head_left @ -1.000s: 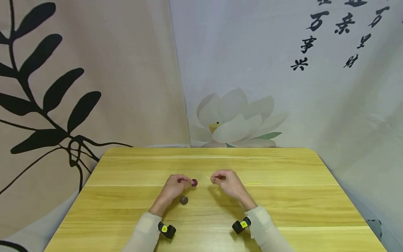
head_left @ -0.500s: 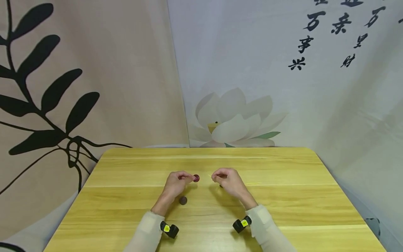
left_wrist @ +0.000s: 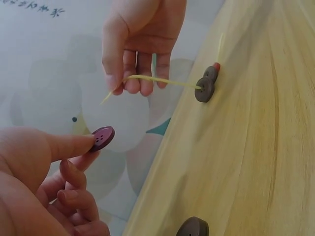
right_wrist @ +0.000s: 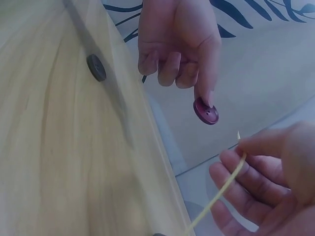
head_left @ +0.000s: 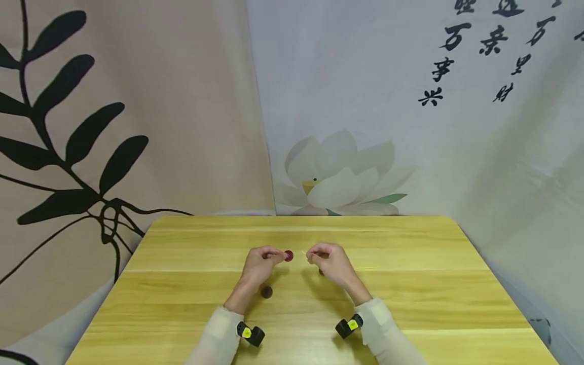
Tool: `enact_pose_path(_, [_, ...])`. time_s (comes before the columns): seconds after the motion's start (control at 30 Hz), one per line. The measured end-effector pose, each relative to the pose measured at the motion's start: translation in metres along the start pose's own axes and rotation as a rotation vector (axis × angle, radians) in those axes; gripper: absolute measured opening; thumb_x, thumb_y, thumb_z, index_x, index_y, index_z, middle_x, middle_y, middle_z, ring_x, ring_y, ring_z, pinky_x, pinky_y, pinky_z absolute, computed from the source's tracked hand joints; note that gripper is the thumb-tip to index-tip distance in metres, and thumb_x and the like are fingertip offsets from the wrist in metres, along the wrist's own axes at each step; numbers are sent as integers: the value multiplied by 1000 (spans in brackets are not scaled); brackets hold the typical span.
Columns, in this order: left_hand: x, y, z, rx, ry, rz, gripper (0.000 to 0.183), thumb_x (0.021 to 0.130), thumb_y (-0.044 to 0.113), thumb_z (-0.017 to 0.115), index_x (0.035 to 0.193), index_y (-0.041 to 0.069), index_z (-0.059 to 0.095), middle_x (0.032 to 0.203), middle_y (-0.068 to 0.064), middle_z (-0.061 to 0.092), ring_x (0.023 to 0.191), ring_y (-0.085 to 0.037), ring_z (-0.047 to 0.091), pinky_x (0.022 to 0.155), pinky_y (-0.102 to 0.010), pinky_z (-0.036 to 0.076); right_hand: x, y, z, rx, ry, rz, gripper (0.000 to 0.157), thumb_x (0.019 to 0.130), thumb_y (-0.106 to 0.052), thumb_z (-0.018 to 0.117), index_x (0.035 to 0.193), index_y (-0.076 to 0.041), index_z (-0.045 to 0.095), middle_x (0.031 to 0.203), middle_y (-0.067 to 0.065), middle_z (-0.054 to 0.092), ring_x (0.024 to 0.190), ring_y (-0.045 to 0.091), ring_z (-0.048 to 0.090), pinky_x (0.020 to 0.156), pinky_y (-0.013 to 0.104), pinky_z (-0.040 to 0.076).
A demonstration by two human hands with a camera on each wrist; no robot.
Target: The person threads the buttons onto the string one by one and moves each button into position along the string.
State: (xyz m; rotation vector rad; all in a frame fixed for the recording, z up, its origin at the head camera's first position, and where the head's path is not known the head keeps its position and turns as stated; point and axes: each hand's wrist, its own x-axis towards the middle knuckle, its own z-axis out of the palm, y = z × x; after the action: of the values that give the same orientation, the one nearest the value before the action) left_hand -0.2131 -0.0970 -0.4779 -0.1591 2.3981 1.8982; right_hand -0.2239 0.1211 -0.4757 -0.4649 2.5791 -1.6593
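My left hand [head_left: 260, 264] pinches a purple-red button [left_wrist: 103, 138] by its edge between thumb and fingertip, its face with small holes showing in the left wrist view. Opposite it, my right hand [head_left: 332, 261] pinches a yellow string [left_wrist: 162, 80] near its end, and a short pointed tip [right_wrist: 239, 135] sticks out past the thumb. The string runs down through a brown button [left_wrist: 204, 90]. Behind that one sit another dark button [left_wrist: 211, 73] and a small red piece [left_wrist: 216, 65]. A gap separates the string's tip from the purple-red button.
A loose dark brown button [head_left: 266, 292] lies on the wooden table [head_left: 429, 289] beside my left wrist. More of the string [left_wrist: 221, 45] trails along the tabletop beyond the red piece. Printed cloth [head_left: 205, 126] hangs behind the table's far edge.
My left hand has moved right and a little away from me with the purple-red button, closer to the string's tip. The right hand has stayed nearly in place.
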Motion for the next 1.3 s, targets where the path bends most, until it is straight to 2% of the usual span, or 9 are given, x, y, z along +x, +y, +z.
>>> enact_pose_path(0.13, [0, 0, 3, 9, 13, -3, 11, 88, 19, 74, 87, 8, 74, 71, 2, 52, 55, -12, 39, 48, -23, 31, 0, 2, 2, -8, 1, -5, 9, 94, -8, 65, 94, -10, 74, 89, 2, 72, 82, 16, 68, 69, 27, 53])
enact_pose_path(0.27, [0, 3, 6, -6, 22, 0, 12, 88, 19, 75, 88, 7, 74, 71, 2, 53, 56, -11, 40, 48, -22, 30, 1, 3, 3, -3, 0, -18, 9, 95, -8, 65, 96, -6, 74, 88, 1, 72, 81, 14, 68, 68, 27, 53])
enact_pose_path(0.43, [0, 6, 9, -10, 23, 2, 14, 88, 19, 75, 89, 6, 74, 71, 2, 53, 57, -10, 41, 49, -22, 31, 1, 1, 5, 0, -13, -26, 10, 95, -6, 64, 97, -2, 73, 92, 10, 73, 81, 14, 68, 69, 26, 53])
enact_pose_path(0.57, [0, 6, 11, 0, 26, 9, 14, 87, 19, 75, 89, 6, 74, 72, 2, 54, 60, -12, 43, 51, -23, 33, 0, 0, 6, -8, -26, -28, 10, 95, -6, 64, 97, -3, 73, 96, 17, 73, 81, 14, 68, 73, 27, 54])
enact_pose_path(0.87, [1, 6, 15, 1, 29, 17, 15, 87, 21, 76, 87, 7, 74, 71, 2, 53, 61, -12, 43, 52, -23, 33, 0, -1, 6, -26, -35, -30, 11, 95, -7, 64, 97, -1, 73, 94, 13, 73, 82, 17, 68, 74, 31, 55])
enact_pose_path(1.1, [1, 8, 17, 4, 23, 27, 13, 88, 20, 76, 86, 7, 75, 69, 2, 54, 60, -12, 42, 52, -23, 32, 0, -1, 8, -39, -34, -37, 8, 94, -6, 66, 94, -5, 74, 90, 8, 73, 80, 13, 67, 73, 28, 54])
enact_pose_path(1.3, [1, 8, 19, 19, 23, 38, 12, 88, 19, 75, 87, 7, 75, 70, 2, 56, 61, -13, 43, 53, -23, 33, -1, -1, 8, -35, -31, -26, 9, 93, -6, 66, 94, -1, 74, 88, 6, 74, 78, 12, 67, 73, 29, 54])
